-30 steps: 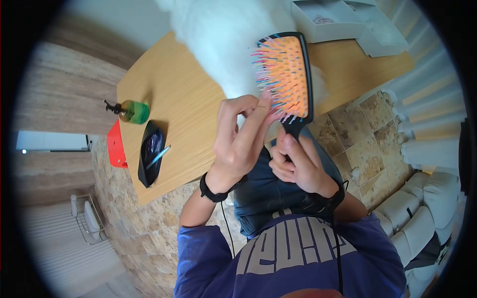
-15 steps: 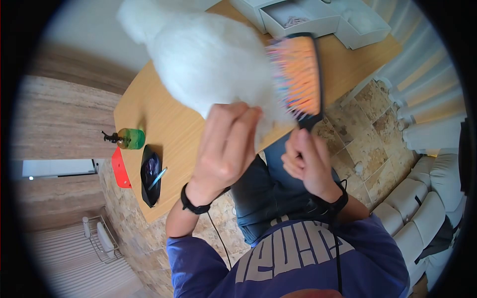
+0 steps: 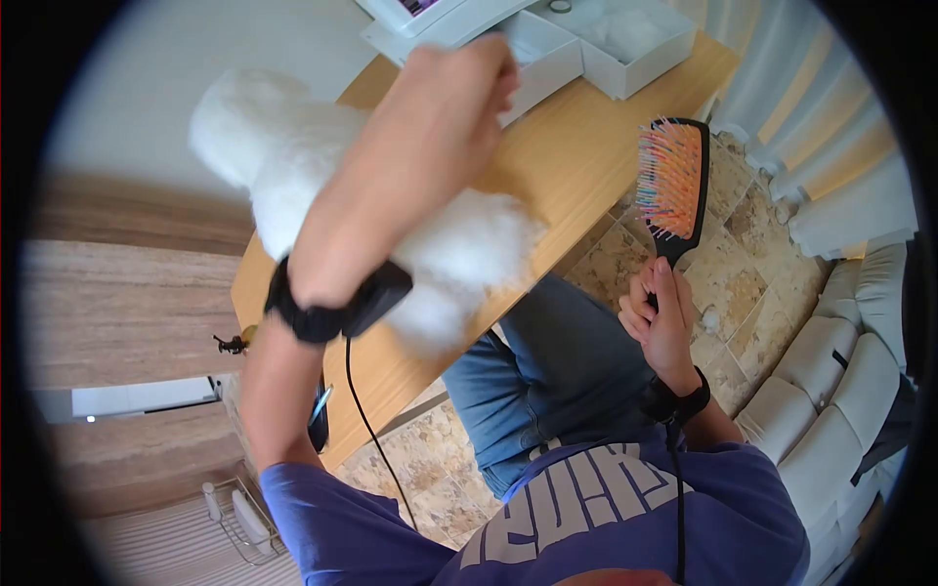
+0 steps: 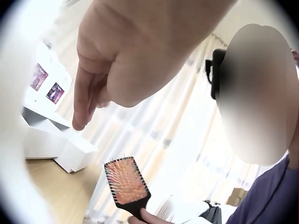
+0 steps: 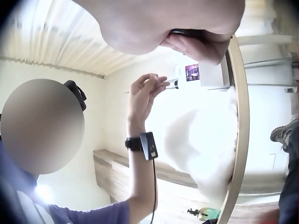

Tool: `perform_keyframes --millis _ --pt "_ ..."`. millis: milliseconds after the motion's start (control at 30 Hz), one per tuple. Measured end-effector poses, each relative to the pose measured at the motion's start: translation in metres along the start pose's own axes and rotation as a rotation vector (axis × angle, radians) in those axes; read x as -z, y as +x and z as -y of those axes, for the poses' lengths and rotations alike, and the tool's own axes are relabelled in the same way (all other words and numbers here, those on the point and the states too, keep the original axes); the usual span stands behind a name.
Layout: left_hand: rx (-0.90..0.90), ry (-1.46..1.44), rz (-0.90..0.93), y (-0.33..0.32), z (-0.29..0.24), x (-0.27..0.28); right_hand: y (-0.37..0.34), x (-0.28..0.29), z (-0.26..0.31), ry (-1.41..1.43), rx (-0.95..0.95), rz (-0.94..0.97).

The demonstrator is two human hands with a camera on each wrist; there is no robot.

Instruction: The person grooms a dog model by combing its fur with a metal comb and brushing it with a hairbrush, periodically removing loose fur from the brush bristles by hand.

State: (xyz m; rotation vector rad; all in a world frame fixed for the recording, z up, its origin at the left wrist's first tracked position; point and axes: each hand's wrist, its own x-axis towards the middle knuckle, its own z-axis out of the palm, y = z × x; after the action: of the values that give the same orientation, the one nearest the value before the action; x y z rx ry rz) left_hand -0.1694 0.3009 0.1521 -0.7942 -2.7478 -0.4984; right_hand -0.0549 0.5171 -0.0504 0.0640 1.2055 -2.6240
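My right hand grips the black handle of a paddle brush, upright beside the table, its orange pad and coloured bristles facing left. In the left wrist view the brush shows below my left hand. That left hand is stretched over a white, fluffy, animal-shaped thing, which lies on the wooden table and is partly hidden by the arm. Its fingers point loosely towards the white open-topped boxes, with nothing visible in them.
A white case with purple pictures stands behind the boxes. At the table's left side are a pump bottle and a dark pouch with a light-blue pen, mostly covered by my left arm. A pale sofa stands to the right.
The left hand has gone from the bristles forward over the white fluffy thing towards the boxes. The right hand has moved the brush rightwards, away from the fluffy thing.
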Motion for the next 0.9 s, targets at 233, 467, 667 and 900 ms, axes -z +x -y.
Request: perform_keyframes --millis 233,467,667,900 --pt "-0.276 0.2 -0.242 0.201 0.033 -0.09 -0.016 0.008 0.023 -0.012 0.091 -0.085" --pt "-0.088 0.351 0.514 0.252 0.05 -0.192 -0.044 0.043 0.054 -0.11 0.191 -0.123" --pt "-0.227 0.398 0.103 0.193 0.025 -0.11 -0.038 0.066 0.053 -0.155 0.171 -0.243" --pt "-0.202 0.281 0.026 0.082 0.045 0.052 -0.021 0.042 0.04 -0.314 0.228 -0.116"
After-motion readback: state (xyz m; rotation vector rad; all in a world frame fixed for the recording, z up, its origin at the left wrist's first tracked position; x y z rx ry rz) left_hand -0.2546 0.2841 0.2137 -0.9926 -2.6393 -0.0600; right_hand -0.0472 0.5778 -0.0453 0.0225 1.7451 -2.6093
